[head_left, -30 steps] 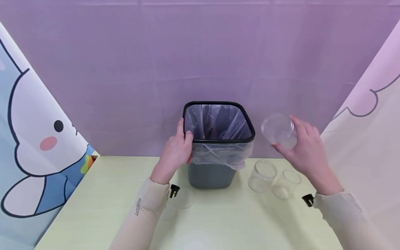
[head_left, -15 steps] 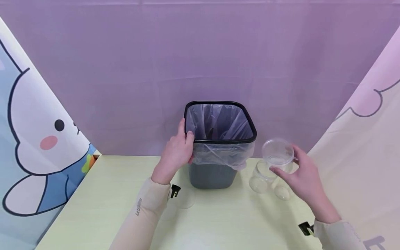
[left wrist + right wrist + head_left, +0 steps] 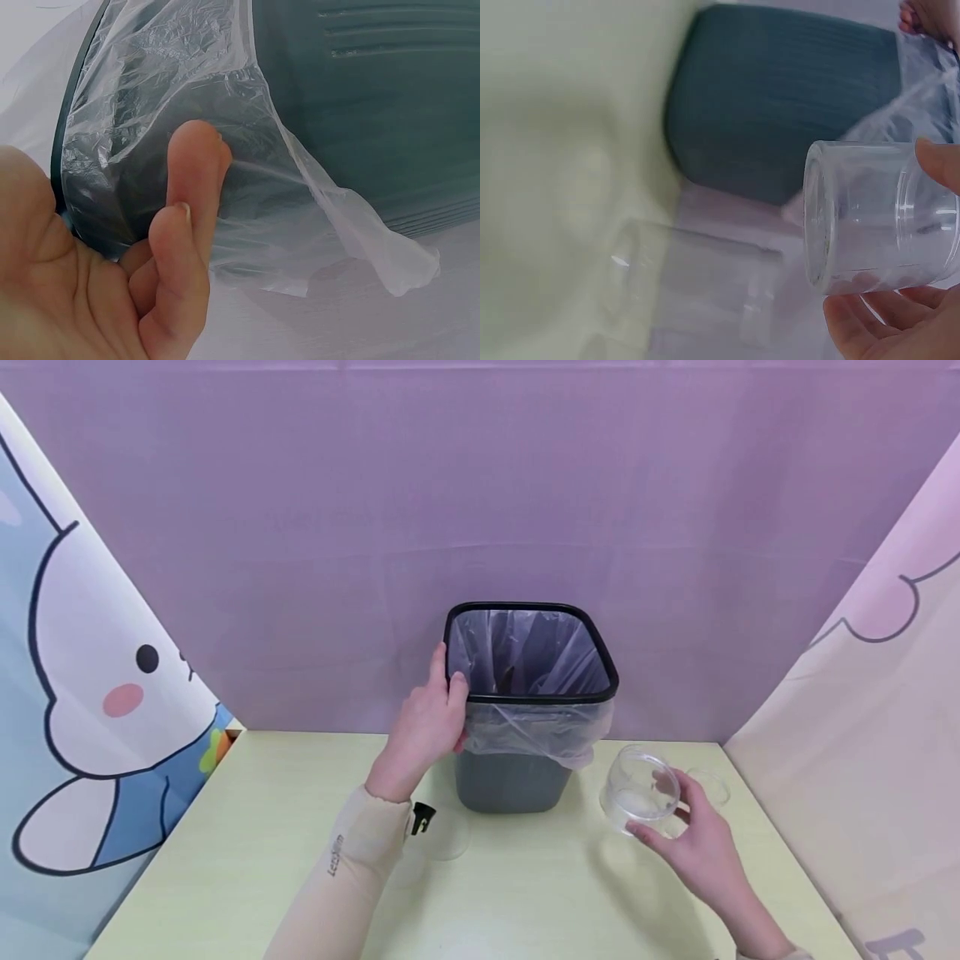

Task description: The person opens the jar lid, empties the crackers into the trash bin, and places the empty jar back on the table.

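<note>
A grey trash bin (image 3: 513, 781) with a black rim stands at the back middle, lined with a clear plastic bag (image 3: 532, 727). My left hand (image 3: 423, 718) grips its front left corner, thumb at the rim; in the left wrist view several fingers lie over the bag's overhang. My right hand (image 3: 701, 843) holds a clear jar (image 3: 881, 217) from the right, thumb on one side and fingers on the other. Behind the held jar, a second clear jar (image 3: 697, 277) stands on the table, overlapped by it in the head view. A third jar (image 3: 708, 785) shows partly behind my fingers.
Two faint clear round pieces (image 3: 444, 837) lie on the pale table (image 3: 300, 793) beside my left wrist. A purple cloth (image 3: 375, 527) hangs behind the bin. Printed cloths close off the left (image 3: 97, 693) and right (image 3: 862, 760) sides.
My right hand has brought the jar down from beside the bin's rim to in front of the standing jar. My left hand stays at the bin's corner.
</note>
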A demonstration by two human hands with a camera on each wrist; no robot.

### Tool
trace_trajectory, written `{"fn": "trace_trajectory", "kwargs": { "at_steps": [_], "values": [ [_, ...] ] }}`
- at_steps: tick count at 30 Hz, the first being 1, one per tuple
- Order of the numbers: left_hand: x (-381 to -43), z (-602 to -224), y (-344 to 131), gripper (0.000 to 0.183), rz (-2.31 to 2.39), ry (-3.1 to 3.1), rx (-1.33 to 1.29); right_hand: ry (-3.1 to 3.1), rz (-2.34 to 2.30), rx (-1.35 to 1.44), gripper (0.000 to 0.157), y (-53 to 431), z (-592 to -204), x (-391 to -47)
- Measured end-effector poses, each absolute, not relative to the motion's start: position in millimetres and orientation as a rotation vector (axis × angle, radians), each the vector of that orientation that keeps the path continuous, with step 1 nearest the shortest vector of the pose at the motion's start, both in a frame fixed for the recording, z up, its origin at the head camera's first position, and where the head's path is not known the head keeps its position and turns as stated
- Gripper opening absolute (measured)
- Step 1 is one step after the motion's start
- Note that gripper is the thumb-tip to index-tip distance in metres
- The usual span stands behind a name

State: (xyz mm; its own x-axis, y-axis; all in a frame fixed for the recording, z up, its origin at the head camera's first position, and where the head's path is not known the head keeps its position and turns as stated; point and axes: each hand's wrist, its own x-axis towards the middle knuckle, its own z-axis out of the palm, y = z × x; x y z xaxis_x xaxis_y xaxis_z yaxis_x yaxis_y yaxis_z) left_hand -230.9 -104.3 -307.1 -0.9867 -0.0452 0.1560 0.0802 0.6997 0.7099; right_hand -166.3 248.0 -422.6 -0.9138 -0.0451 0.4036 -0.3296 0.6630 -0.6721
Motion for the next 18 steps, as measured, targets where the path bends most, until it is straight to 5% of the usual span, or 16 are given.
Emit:
{"fn": "trace_trajectory", "kwargs": {
  "at_steps": [18],
  "values": [
    [-230.8,-308.9,-104.5,0.066,-1.157,-2.741,-0.044,-2.637,1.362,0.133,0.091,237.5,-479.5,-163.3]
  ]
}}
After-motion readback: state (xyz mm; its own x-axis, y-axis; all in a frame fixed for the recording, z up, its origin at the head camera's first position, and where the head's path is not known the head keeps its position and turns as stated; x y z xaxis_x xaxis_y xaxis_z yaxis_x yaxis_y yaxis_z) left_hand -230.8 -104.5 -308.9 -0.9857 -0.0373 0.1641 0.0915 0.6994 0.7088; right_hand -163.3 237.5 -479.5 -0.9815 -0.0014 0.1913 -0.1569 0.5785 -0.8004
